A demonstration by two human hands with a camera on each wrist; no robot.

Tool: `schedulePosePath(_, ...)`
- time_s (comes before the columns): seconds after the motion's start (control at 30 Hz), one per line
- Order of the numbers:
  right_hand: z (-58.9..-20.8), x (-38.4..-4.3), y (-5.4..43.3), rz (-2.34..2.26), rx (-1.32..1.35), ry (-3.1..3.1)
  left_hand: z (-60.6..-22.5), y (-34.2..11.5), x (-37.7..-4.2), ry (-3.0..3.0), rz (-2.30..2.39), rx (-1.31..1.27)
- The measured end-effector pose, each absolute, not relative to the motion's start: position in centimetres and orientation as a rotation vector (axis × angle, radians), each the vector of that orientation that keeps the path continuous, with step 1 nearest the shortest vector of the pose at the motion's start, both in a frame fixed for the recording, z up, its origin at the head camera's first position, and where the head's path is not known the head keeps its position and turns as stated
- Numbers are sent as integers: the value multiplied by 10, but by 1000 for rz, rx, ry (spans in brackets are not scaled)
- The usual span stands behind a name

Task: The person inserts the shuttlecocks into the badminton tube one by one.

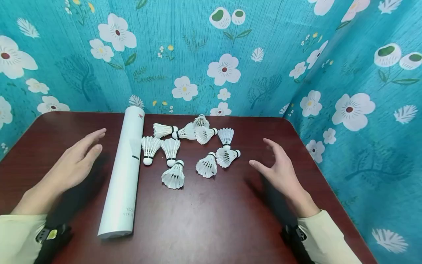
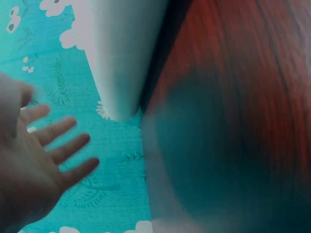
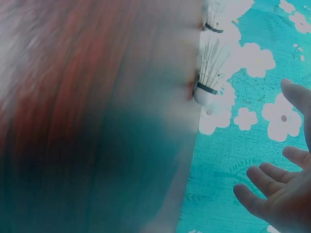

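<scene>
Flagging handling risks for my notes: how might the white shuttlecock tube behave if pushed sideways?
The white shuttlecock tube would probably roll, being cylindrical and lying on its side. Its straight outline suggests it is fairly stiff. Its smooth-looking surface may be somewhat slippery.

- White tube point(image 1: 123, 172): near print illegibly small.
- Farthest shuttlecock point(image 1: 201, 120): partly hidden.
- Left hand point(image 2: 36, 170): cut off in left wrist view.
- Table point(image 1: 197, 227): near edge cut off.

White tube point(image 1: 123, 174): red logo point(image 1: 140, 116), far end; print point(image 1: 129, 210), perhaps "Y6Z", near end.
</scene>
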State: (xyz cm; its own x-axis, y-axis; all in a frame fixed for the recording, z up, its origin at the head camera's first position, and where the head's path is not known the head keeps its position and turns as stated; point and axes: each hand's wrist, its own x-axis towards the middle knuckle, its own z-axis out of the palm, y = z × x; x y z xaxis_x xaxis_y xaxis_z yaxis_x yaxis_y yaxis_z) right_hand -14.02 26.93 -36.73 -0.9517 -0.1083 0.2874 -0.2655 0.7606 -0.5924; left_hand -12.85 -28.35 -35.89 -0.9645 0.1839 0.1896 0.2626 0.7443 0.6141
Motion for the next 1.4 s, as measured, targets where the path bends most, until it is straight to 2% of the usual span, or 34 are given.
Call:
schedulePosePath(0.27, -365, -145, 264, 1349, 267, -2651, -369, -282, -137, -2791, -741, -790)
schedulePosePath(0.57, -372, -151, 253, 1806, 148, -2512, -370, -275, -138, -2831, -501, -943)
schedulePosePath(0.9, -382, -158, 239, 2151, 31, -2341, -377, -270, -145, -2765, -440, -1089)
schedulePosePath(1.4, -388, -163, 215, 2065, 45, -2419, -375, -266, -147, -2726, -399, -1216)
